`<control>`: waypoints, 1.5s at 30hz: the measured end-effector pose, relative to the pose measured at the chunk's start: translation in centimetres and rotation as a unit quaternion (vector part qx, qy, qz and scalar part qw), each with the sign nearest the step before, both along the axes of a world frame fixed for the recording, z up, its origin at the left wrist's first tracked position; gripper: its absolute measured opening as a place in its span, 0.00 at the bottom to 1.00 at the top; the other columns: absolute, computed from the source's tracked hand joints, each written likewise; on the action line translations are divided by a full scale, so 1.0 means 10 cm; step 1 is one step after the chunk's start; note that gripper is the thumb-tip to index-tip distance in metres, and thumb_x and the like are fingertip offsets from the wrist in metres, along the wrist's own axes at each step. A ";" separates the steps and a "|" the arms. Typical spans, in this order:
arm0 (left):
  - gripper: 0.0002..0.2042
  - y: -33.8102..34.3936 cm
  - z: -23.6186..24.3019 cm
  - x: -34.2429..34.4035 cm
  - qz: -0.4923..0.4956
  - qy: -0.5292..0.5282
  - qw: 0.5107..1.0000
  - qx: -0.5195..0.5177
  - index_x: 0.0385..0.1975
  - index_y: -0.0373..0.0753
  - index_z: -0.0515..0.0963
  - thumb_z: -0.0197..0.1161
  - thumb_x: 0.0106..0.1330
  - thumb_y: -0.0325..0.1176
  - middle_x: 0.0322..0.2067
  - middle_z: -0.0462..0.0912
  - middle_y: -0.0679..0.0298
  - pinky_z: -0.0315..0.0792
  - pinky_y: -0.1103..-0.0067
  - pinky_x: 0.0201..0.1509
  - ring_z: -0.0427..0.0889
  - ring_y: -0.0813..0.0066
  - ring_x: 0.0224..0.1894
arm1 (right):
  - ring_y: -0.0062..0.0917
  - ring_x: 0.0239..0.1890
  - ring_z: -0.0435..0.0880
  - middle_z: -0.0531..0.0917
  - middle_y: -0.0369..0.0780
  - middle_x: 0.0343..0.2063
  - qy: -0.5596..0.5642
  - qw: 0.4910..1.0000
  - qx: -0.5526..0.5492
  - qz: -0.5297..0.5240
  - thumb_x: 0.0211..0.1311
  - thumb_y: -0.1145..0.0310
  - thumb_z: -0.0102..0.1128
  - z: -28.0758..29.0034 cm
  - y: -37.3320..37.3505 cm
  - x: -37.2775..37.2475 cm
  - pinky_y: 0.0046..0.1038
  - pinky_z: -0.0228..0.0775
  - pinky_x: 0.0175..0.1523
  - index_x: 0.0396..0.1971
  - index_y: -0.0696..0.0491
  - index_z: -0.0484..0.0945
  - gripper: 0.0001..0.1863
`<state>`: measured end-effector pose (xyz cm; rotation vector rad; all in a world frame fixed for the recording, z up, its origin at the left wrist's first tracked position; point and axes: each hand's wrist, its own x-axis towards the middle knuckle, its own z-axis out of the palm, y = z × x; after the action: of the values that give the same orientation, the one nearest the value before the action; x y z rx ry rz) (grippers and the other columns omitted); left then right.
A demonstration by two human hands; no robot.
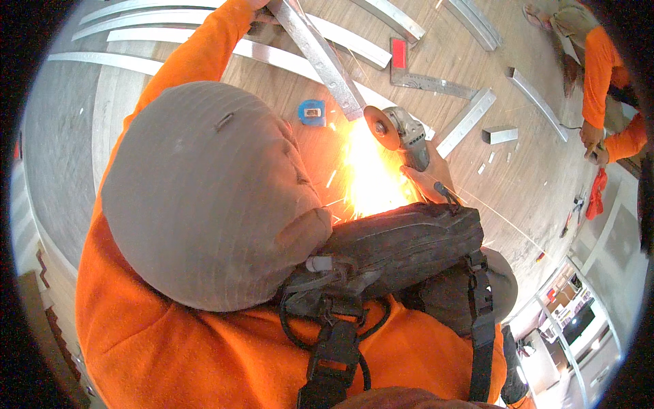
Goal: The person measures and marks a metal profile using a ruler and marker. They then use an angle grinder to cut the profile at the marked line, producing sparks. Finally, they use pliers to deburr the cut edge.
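Note:
My right hand [432,176] is wrapped round the body of an angle grinder [411,133] with an orange-brown disc. The disc meets the near end of a galvanized metal profile [323,65], and a bright stream of sparks pours from there toward me. At the top edge my left hand [257,3] grips the profile's far part; most of its fingers are out of frame. A blue tape measure [312,114] lies on the floor left of the cut. Beyond the grinder rests a carpenter's square [436,83] with a red handle.
Long white metal strips [143,35] run across the floor at the far left. Several cut profile pieces [466,121] lie at the right, near a short offcut [499,134]. Another person's orange sleeves [597,82] and hands are at the far right. My bent knee [211,198] fills the left middle.

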<state>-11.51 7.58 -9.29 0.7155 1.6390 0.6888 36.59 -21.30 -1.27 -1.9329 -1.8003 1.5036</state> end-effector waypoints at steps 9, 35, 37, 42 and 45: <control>0.17 -0.01 0.14 -0.04 -0.047 0.021 0.998 -0.037 0.34 0.31 0.78 0.66 0.62 0.42 0.28 0.79 0.53 0.85 0.63 0.28 0.84 0.57 0.29 | 0.47 0.49 0.85 0.85 0.52 0.44 -0.002 1.000 0.019 0.018 0.48 0.51 0.76 -0.08 0.05 0.03 0.40 0.77 0.52 0.57 0.55 0.70 0.40; 0.25 -0.20 0.66 0.12 -0.060 0.105 0.988 -0.093 0.38 0.26 0.79 0.65 0.61 0.50 0.24 0.81 0.50 0.78 0.62 0.26 0.76 0.56 0.16 | 0.45 0.50 0.85 0.85 0.52 0.46 -0.050 0.994 0.081 -0.055 0.44 0.57 0.78 0.34 0.07 -0.02 0.39 0.76 0.54 0.58 0.58 0.73 0.40; 0.23 -0.19 0.54 0.11 -0.074 0.172 0.980 -0.074 0.35 0.30 0.81 0.66 0.60 0.49 0.25 0.83 0.51 0.73 0.65 0.21 0.78 0.58 0.16 | 0.45 0.50 0.85 0.85 0.52 0.47 -0.070 0.994 0.064 -0.049 0.43 0.56 0.79 0.35 0.09 -0.05 0.39 0.76 0.54 0.58 0.58 0.73 0.41; 0.14 0.03 -0.25 -0.45 -0.020 0.018 0.999 -0.017 0.27 0.39 0.80 0.64 0.60 0.45 0.17 0.75 0.61 0.70 0.68 0.16 0.72 0.64 0.13 | 0.45 0.53 0.84 0.84 0.52 0.48 -0.021 0.996 0.083 -0.021 0.44 0.56 0.80 0.22 0.09 -0.05 0.39 0.75 0.55 0.60 0.57 0.72 0.43; 0.13 0.11 -0.45 -0.28 -0.019 -0.017 1.000 -0.003 0.25 0.40 0.78 0.63 0.61 0.44 0.16 0.72 0.63 0.72 0.68 0.17 0.72 0.65 0.15 | 0.46 0.53 0.84 0.84 0.52 0.48 -0.026 0.997 0.066 -0.023 0.44 0.56 0.80 0.25 0.02 0.00 0.39 0.75 0.56 0.60 0.57 0.71 0.43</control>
<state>-14.27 8.65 -13.82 0.7254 1.5920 0.6641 36.56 -21.09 1.22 -1.9532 -1.8140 1.2967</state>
